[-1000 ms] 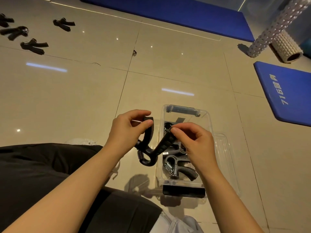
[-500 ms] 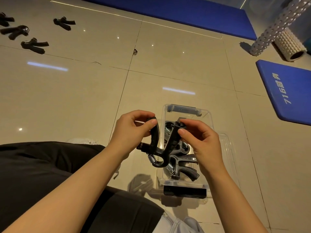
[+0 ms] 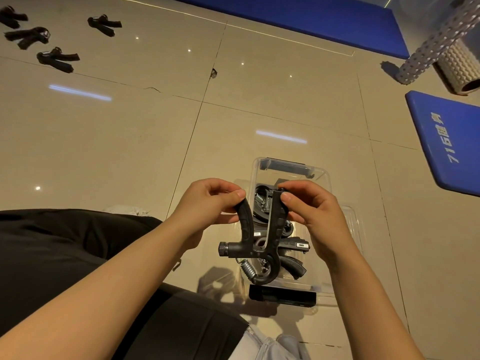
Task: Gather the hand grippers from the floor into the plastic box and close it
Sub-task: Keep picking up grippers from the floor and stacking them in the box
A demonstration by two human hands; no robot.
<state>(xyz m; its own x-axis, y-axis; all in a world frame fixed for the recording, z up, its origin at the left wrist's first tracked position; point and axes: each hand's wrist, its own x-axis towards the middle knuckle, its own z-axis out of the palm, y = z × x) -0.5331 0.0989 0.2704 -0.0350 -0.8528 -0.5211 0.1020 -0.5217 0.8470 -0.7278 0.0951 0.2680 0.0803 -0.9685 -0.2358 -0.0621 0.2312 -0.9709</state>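
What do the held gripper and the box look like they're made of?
Held hand gripper: matte black, probably plastic with rubbery handles, plus a shiny coiled metal spring. Plastic box: clear glossy plastic, its contents showing through, with dark end latches.

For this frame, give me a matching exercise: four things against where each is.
Things:
1. held hand gripper
2. plastic box
3. loose hand grippers
4. foam rollers

Places:
A. far left on the floor
B. far right, by the blue mats
C. between both hands
D. on the floor under the hands

Pairs: 1-C, 2-D, 3-A, 4-B
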